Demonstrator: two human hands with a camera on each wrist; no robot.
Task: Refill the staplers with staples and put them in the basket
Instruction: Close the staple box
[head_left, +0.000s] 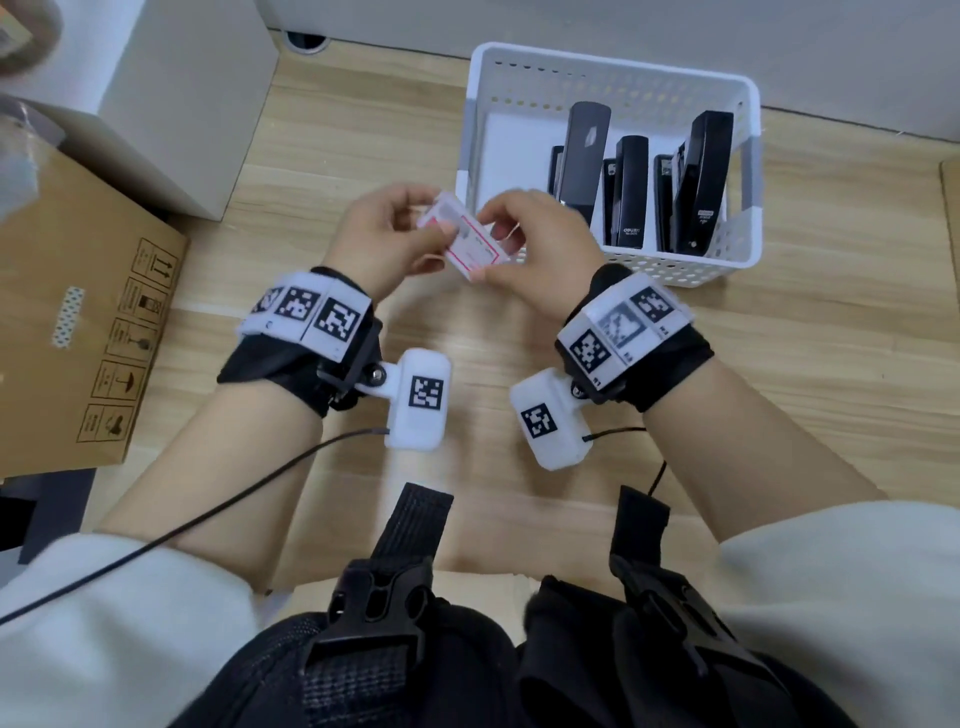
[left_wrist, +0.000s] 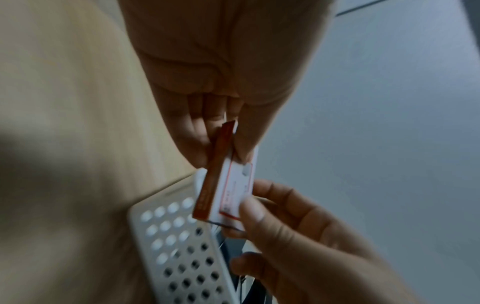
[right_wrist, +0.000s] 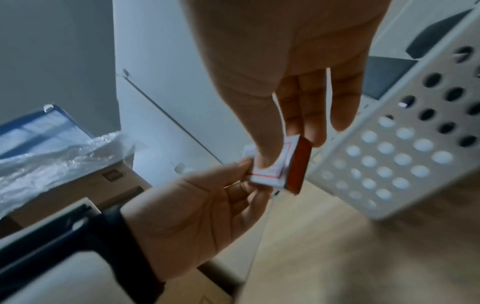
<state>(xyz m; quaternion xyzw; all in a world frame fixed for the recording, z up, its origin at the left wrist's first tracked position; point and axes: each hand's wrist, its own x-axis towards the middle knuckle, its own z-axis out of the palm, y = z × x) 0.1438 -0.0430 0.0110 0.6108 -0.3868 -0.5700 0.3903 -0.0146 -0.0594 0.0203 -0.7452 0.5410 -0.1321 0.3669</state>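
A small white staple box (head_left: 465, 240) with a red border and a dark red side is held in the air above the wooden table, just left of the white perforated basket (head_left: 737, 249). My left hand (head_left: 382, 241) pinches its left end and my right hand (head_left: 540, 247) pinches its right end. The left wrist view shows the box (left_wrist: 228, 185) between both sets of fingers, and the right wrist view shows the same box (right_wrist: 283, 166). Several black staplers (head_left: 631, 192) stand upright inside the basket. What the box contains is hidden.
A brown cardboard carton (head_left: 78, 332) lies at the left. A pale grey box (head_left: 192, 93) stands at the back left. The wooden table (head_left: 363, 135) runs back to a grey wall. Black straps and buckles (head_left: 384, 587) hang below my wrists.
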